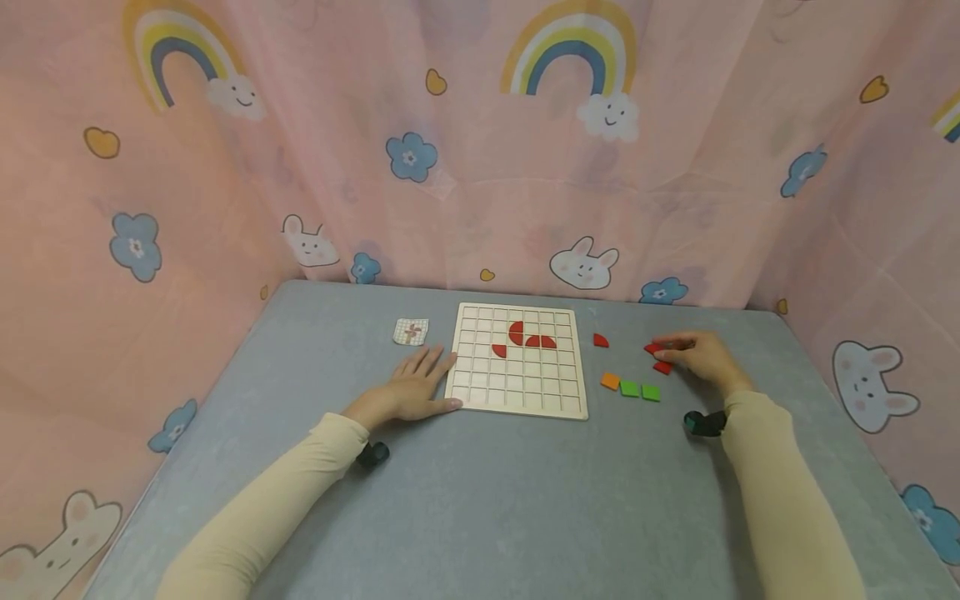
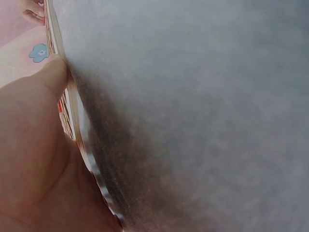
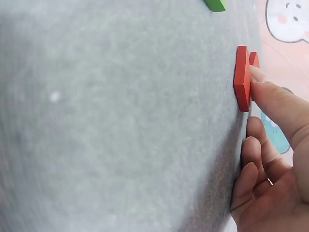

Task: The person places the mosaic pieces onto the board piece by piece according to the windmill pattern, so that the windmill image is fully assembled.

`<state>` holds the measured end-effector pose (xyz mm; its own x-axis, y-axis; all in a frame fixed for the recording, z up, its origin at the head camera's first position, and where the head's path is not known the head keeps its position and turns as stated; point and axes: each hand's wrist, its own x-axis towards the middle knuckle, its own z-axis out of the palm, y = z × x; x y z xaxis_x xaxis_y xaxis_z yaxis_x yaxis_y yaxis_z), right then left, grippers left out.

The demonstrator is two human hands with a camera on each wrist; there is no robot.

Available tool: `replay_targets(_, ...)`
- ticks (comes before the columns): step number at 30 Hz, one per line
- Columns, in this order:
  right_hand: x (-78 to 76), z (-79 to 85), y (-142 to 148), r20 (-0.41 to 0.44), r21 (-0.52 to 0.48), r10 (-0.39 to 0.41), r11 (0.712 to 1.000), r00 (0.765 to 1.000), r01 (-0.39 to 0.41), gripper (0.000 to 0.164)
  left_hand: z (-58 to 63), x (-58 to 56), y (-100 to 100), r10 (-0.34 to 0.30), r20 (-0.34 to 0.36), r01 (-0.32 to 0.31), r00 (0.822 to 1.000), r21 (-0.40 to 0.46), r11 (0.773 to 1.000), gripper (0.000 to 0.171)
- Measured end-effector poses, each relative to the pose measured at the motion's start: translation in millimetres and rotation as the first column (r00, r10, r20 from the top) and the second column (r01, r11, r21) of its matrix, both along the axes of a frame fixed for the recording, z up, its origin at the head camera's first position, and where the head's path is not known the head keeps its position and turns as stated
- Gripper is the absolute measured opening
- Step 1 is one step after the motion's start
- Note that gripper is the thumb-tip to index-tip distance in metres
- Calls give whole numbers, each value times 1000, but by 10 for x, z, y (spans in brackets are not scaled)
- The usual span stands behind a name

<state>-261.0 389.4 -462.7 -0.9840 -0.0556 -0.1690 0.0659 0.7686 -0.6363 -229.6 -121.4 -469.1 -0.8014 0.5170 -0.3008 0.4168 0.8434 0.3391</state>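
Pink cloth [image 1: 495, 200] — printed with rainbows [image 1: 566, 33], blue flowers [image 1: 411, 157], yellow hearts [image 1: 102, 142] and white rabbits [image 1: 585, 265] — rises beyond the far, left and right edges of the grey surface [image 1: 525, 500]; 2 rabbits show above the far edge, 1 near the far-left corner; the cloth is creased.

- Head view: soft, even, muted light — faint shadows on the table [image 1: 480, 517] just inward of both sleeves [image 1: 795, 500].
- Left wrist view: table blurred, a deep brownish shadow beside the left hand [image 2: 29, 159], the curtain [image 2: 19, 70] pale.
- Right wrist view: table softly focused — greyish shadow beside the right hand [image 3: 285, 188].
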Motion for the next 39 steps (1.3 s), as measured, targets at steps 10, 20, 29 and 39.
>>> replay_targets(10, -2, -30, 1, -29, -5, -3, 1000, 1000, 3, 54, -61, -20, -25, 7, -6, -7, 1000, 35, 999, 91)
replay_targets(20, 0, -40, 2, -22, -23, -10, 1000, 1000, 9, 53, -60, -26, -11, 12, 4, -12, 1000, 20, 1000, 90)
replay_targets(29, 0, -41, -5, -39, -41, -33, 999, 999, 31, 51, -125, -70, -21, 16, 5, -17, 1000, 21, 1000, 93)
replay_targets(39, 7, -13, -17, -59, -71, -61, 996, 996, 57, 44, -119, -73, -16, 15, 14, -15, 1000, 2, 1000, 93)
